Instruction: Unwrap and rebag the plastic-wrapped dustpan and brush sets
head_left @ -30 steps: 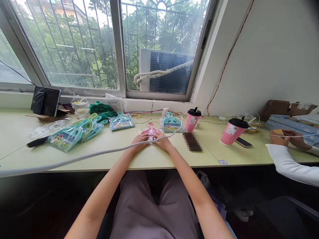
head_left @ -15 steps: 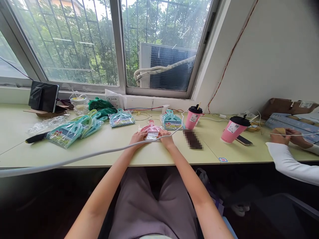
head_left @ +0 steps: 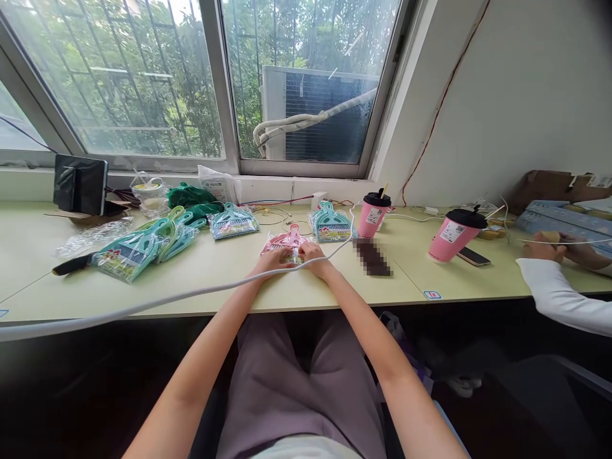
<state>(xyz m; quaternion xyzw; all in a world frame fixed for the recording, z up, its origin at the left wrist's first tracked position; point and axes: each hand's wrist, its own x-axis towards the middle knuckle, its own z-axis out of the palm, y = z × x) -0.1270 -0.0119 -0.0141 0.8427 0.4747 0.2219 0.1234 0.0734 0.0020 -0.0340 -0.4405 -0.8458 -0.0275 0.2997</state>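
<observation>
A pink mini dustpan set in a clear bag (head_left: 287, 241) lies on the pale table (head_left: 296, 290) in front of me. My left hand (head_left: 270, 260) rests on its near left corner and my right hand (head_left: 313, 254) on its near right side, fingers curled onto the bag. A white cable (head_left: 157, 301) runs across both wrists. A teal packaged dustpan set (head_left: 331, 225) lies just beyond my right hand, another teal set (head_left: 234, 223) beyond my left.
A pile of teal and green sets (head_left: 143, 245) and a black-handled tool (head_left: 71, 263) lie at left. Two pink cups (head_left: 373, 215) (head_left: 454, 234), a phone (head_left: 472, 256) and boxes (head_left: 564, 217) stand at right, where another person's hands (head_left: 549, 245) work.
The view has tilted down slightly. My hands stay on the pink set, which has shifted a little under them.
</observation>
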